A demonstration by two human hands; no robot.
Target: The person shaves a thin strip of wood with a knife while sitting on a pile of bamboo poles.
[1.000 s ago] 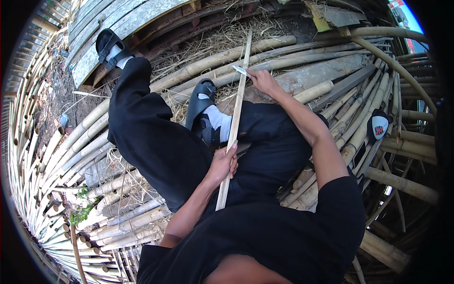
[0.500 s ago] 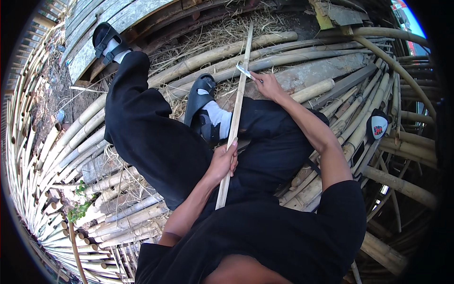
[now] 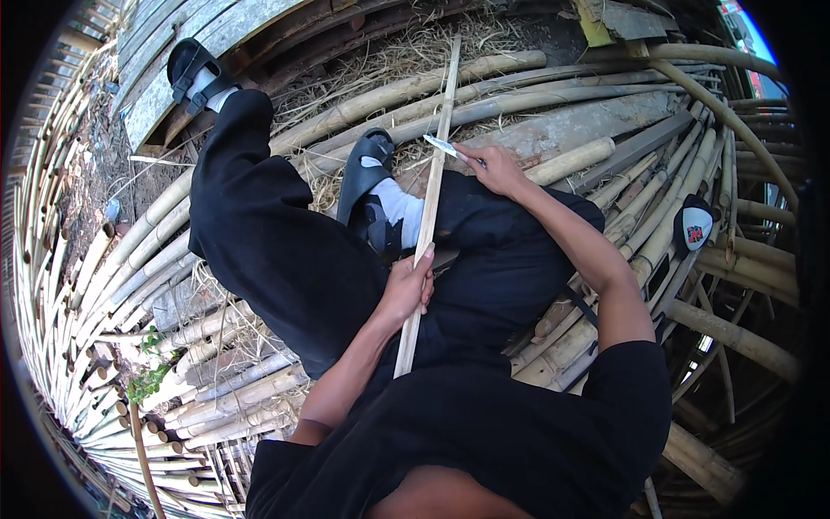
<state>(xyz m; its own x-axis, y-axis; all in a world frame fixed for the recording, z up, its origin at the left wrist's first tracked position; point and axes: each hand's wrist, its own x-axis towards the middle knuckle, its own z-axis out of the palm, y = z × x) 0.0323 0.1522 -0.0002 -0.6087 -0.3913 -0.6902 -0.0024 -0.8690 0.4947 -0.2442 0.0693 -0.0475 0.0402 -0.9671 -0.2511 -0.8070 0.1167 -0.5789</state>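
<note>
My left hand [image 3: 408,287] is closed around the lower part of a long, flat bamboo strip [image 3: 438,177]. The strip runs from my lap, past my sandalled foot, up to the straw and poles beyond. My right hand [image 3: 494,167] grips a knife [image 3: 440,144], whose bright blade lies across the strip about midway along it. The knife's handle is mostly hidden in my fingers. My bent right leg in black trousers [image 3: 497,225] is under the strip.
Bamboo poles [image 3: 380,104] lie beyond my feet, and more are stacked at the left and right. Grey wooden boards [image 3: 173,60] stand at the upper left. A black-and-white cap [image 3: 694,227] rests on the right-hand poles. Dry straw [image 3: 363,73] covers the ground.
My right hand has drawn the knife a short way toward me along the bamboo strip. My left hand keeps its hold in nearly the same place.
</note>
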